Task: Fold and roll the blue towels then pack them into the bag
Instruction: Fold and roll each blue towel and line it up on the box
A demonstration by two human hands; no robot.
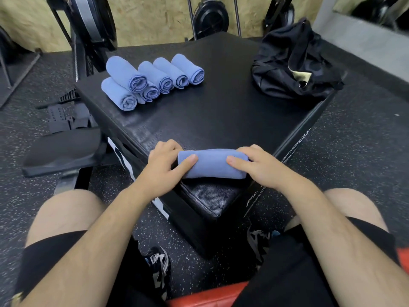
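A rolled blue towel (212,163) lies across the near corner of the black padded box (212,111). My left hand (164,168) grips its left end, thumb on top. My right hand (257,166) grips its right end the same way. Several finished blue towel rolls (150,80) lie in a row at the box's far left, one stacked on top of two others. The black bag (294,65) sits slumped at the far right corner of the box, its top partly open and showing a pale lining.
A black bench pad (62,149) stands left of the box, with gym gear (66,116) behind it on the speckled rubber floor. Weight plates (211,18) lean against the wooden back wall. My knees and shoes are below the box.
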